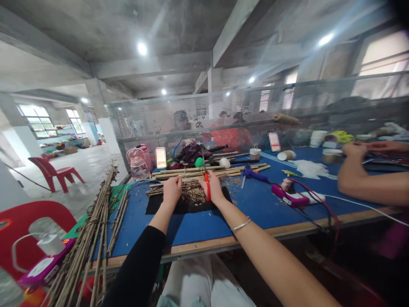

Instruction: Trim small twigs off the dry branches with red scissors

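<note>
Two bare hands above a blue table [137, 232], red-handled scissors [208, 187] among dry clippings [193, 192].
Nearest: long dry stalks [92, 234], overhanging the near edge at left. Next: black cloth [156, 206] under the clippings; left hand [172, 189], fingers pinched closed, anything between them too small to tell; right hand [217, 191], fingers curled round the scissors, blades upward, gap unclear. Apparent step: handwork with scissors, calling for left fingertips clear of the blades. To the right: purple power strip [289, 196] with trailing cables, likely snag for a rightward reach. Beyond: pale sticks [159, 174], green ball [199, 162], perforated metal screen [143, 119].
</note>
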The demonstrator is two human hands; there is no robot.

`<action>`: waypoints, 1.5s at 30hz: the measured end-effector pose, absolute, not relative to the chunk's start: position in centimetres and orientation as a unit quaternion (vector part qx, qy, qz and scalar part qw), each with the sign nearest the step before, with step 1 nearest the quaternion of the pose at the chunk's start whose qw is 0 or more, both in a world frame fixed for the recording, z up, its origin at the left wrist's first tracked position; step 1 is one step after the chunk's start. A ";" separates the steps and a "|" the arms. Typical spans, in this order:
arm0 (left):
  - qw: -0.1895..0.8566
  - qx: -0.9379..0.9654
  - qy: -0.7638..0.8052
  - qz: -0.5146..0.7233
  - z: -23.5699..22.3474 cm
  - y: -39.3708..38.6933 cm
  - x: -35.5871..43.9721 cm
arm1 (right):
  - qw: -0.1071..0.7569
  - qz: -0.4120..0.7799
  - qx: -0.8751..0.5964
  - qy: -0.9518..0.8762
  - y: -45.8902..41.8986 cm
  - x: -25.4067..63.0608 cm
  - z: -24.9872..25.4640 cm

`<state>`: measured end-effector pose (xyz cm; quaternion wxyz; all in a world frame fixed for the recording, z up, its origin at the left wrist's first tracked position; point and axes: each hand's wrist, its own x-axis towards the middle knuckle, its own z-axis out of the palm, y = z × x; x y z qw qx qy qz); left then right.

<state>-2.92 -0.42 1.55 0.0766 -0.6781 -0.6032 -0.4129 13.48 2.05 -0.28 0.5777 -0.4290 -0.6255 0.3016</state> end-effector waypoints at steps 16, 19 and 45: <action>-0.051 -0.607 -0.597 -0.522 2.0 1.2 -1.8 | 0.578 0.338 -0.398 -0.627 0.9 11.3 -0.7; 0.005 -0.634 -0.624 -0.457 1.6 0.8 -2.1 | 0.560 0.326 -0.409 -0.642 1.2 12.7 -0.8; -0.443 -0.469 -0.485 -0.591 -0.3 1.4 -2.4 | 0.345 0.040 -0.632 -0.693 2.7 18.5 -0.1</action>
